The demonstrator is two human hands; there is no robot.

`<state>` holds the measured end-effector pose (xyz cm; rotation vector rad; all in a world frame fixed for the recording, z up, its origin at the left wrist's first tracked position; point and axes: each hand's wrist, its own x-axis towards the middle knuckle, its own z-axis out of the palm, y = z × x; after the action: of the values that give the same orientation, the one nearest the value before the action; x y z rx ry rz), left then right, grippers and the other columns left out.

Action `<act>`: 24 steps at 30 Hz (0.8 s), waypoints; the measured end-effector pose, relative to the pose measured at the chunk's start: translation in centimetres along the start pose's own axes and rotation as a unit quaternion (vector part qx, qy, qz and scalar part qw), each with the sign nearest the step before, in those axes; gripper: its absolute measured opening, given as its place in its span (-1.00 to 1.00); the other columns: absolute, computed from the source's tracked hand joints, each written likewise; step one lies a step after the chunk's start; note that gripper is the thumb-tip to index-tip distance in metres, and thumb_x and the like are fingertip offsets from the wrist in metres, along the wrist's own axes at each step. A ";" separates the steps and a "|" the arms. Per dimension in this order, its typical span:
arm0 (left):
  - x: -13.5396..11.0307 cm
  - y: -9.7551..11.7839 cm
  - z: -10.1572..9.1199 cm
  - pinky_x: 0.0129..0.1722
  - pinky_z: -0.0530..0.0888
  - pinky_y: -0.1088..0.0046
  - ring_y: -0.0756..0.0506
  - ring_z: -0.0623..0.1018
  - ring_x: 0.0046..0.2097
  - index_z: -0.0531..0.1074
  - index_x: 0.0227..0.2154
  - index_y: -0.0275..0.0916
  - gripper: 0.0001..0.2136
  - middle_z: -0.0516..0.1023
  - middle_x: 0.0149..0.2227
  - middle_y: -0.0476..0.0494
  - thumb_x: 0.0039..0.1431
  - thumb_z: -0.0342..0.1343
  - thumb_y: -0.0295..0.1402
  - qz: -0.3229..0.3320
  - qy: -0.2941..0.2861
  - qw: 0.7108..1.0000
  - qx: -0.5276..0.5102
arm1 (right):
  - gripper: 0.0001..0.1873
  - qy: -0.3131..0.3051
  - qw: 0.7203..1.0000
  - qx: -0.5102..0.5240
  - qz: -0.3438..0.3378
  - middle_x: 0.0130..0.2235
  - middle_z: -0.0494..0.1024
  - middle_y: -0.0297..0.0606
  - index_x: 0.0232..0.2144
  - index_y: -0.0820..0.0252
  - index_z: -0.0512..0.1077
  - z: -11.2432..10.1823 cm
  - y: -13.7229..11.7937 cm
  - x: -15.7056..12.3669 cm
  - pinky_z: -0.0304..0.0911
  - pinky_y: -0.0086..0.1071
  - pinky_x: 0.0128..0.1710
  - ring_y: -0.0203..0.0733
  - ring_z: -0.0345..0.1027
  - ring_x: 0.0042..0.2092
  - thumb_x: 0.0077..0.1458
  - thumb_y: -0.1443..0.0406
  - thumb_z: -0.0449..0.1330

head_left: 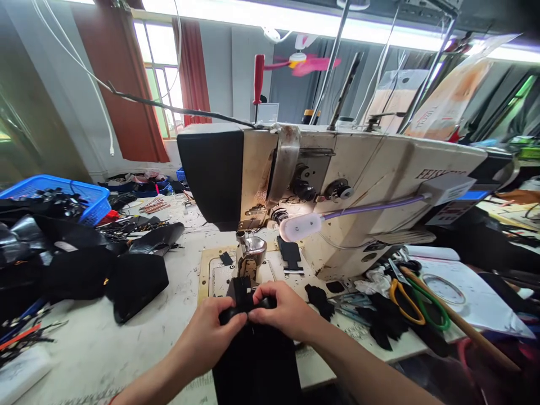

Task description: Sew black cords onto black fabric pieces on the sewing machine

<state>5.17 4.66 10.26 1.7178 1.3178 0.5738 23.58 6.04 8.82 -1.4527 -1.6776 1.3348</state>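
In front of the sewing machine [371, 174], both of my hands pinch a black fabric piece [257, 360] whose lower part hangs toward me over the table edge. My left hand [211, 329] grips its left side between thumb and fingers. On the other side my right hand [282, 309] holds it the same way, the thumbs almost meeting. A folded black strip stands up between my fingers, just before the machine's post and presser foot area [251, 250]. Whether the fabric lies under the foot is hidden. A small white lamp [300, 226] lights the needle area.
Black sewn pieces [139, 281] pile up at left, near a blue basket [95, 211]. A black strap piece [290, 256] lies behind the post. At right are yellow-handled scissors [407, 301], green-handled scissors [434, 312], a wooden stick [472, 332], fabric scraps and an open notebook [485, 292].
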 end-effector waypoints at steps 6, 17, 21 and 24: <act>1.2 1.3 -1.9 -0.53 0.13 0.51 0.04 0.21 -0.52 0.31 -0.60 -0.25 -0.72 0.22 -0.62 0.10 -0.11 0.13 -0.13 -0.053 0.009 0.987 -0.154 | -0.52 -0.003 0.982 -0.066 -0.179 -0.08 0.47 -0.25 -0.10 0.13 0.41 -3.8 -2.8 -1.2 0.23 -0.33 -0.01 -0.12 0.33 -0.04 -0.10 0.19 0.38; 6.2 2.2 -3.6 -0.57 0.27 0.55 0.04 0.40 -0.60 0.37 -0.62 -0.28 -0.72 0.46 -0.66 0.00 -0.34 0.34 -0.25 -0.153 -0.048 0.919 -0.359 | -0.59 -0.065 0.859 -0.322 -0.393 0.08 0.51 -0.21 0.03 0.02 0.45 -6.8 -3.6 -0.2 -0.15 0.10 0.30 0.10 0.13 0.27 0.11 0.36 0.20; 9.0 2.4 -3.6 -0.64 0.14 0.58 0.11 0.27 -0.67 0.25 -0.73 -0.24 -0.72 0.31 -0.76 0.12 -0.37 0.32 -0.36 -0.161 -0.048 0.925 -0.342 | -0.66 -0.080 0.847 -0.345 -0.397 0.01 0.54 -0.24 -0.03 0.13 0.48 -9.0 -5.5 1.0 0.09 -0.31 0.25 -0.15 0.27 0.19 0.20 0.44 0.08; 10.2 3.1 -4.1 -0.63 0.20 0.58 0.08 0.32 -0.65 0.29 -0.71 -0.24 -0.75 0.36 -0.75 0.12 -0.37 0.31 -0.41 -0.166 -0.035 0.925 -0.340 | -0.66 -0.088 0.846 -0.348 -0.394 0.01 0.55 -0.22 -0.03 0.15 0.50 -10.1 -5.8 1.9 0.10 -0.38 0.24 -0.19 0.34 0.13 0.20 0.44 0.08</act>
<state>7.02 15.45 13.54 0.9167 1.1400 0.6616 29.56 11.50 17.39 -0.7402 -2.6425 0.4020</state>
